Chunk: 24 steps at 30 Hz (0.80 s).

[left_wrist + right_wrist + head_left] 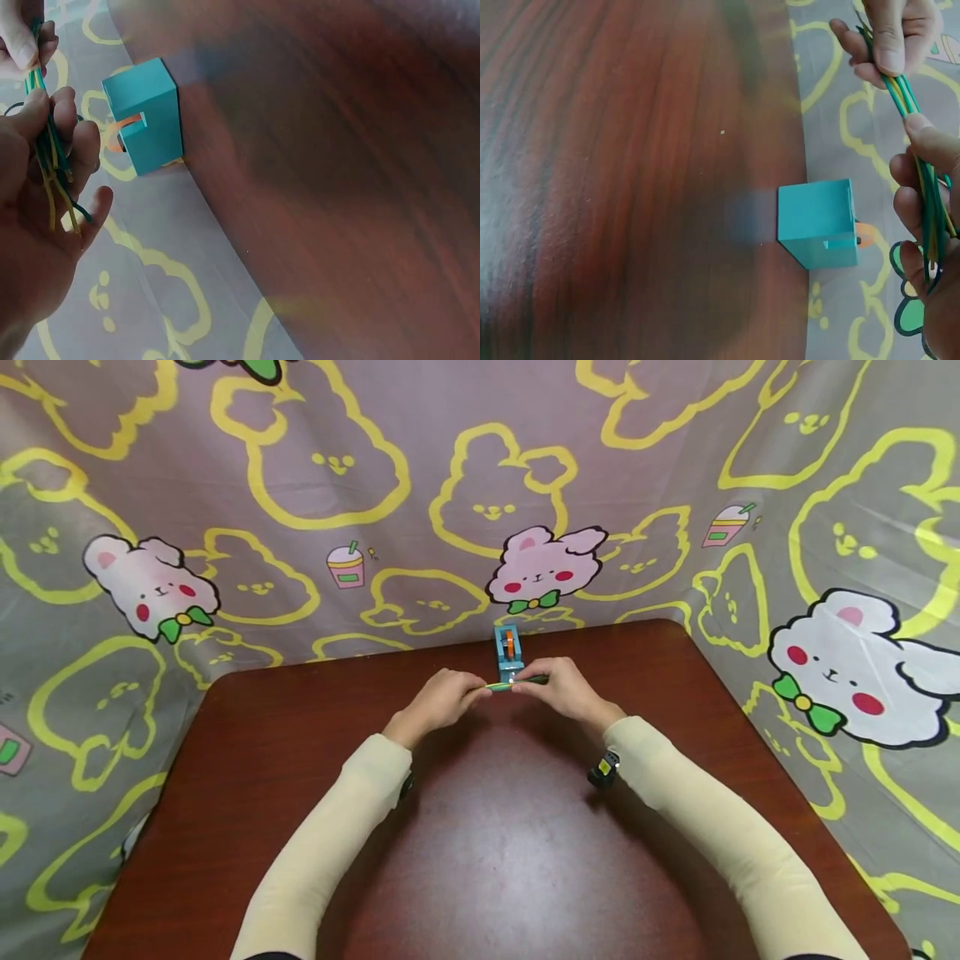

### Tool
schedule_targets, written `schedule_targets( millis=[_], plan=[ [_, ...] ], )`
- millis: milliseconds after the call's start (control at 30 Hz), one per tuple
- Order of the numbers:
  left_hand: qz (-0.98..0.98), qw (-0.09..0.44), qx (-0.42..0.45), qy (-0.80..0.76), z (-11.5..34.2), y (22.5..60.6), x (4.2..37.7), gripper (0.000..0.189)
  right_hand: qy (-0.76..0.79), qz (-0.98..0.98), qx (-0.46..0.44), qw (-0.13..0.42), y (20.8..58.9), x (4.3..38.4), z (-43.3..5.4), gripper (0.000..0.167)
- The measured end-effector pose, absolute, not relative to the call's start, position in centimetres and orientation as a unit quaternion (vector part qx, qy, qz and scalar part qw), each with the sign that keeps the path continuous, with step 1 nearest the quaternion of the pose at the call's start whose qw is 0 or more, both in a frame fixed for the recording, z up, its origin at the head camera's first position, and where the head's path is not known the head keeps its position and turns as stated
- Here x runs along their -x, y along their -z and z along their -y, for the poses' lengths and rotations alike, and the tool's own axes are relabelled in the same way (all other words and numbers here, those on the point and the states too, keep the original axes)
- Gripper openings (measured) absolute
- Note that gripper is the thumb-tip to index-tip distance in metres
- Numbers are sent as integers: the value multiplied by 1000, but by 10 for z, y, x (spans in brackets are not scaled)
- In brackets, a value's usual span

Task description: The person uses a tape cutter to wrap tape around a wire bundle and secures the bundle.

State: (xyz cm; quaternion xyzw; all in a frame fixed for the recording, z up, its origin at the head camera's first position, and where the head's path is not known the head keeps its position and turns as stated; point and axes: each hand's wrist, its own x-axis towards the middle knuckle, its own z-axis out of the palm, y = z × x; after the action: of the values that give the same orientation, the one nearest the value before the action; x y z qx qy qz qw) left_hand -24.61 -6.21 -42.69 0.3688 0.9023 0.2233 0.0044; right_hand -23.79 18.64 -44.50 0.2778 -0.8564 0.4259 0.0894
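A thin bundle of green and yellow wires stretches between both hands at the far side of the table. My left hand pinches one end between thumb and fingers; in the left wrist view loose wire ends hang across its palm. The other end is pinched by my right hand, and wires run down along its fingers in the right wrist view. Just behind the bundle stands a blue tape dispenser with an orange roll in it. Neither hand visibly grips the dispenser.
The dark brown table ends shortly behind the dispenser. A patterned curtain with bears and rabbits rises along the back and both sides. Each wrist carries a small black device.
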Motion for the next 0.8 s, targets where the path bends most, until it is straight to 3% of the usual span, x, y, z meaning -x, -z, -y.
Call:
schedule_targets(
  millis=[100, 233, 367, 800],
  plan=[
    [-902, 5, -363, -234, 63, 429, 243, 24, -389, 861, -297, 136, 446, 234, -185, 28],
    [-904, 13, -349, -245, 64, 432, 242, 26, -304, 855, -343, 242, 448, 227, -184, 42],
    [-906, 10, -336, -256, 65, 433, 243, 24, -238, 842, -369, 313, 450, 223, -178, 37],
    [-900, -12, -353, -255, 63, 430, 239, 25, -199, 844, -384, 316, 450, 223, -174, 20]
  ],
)
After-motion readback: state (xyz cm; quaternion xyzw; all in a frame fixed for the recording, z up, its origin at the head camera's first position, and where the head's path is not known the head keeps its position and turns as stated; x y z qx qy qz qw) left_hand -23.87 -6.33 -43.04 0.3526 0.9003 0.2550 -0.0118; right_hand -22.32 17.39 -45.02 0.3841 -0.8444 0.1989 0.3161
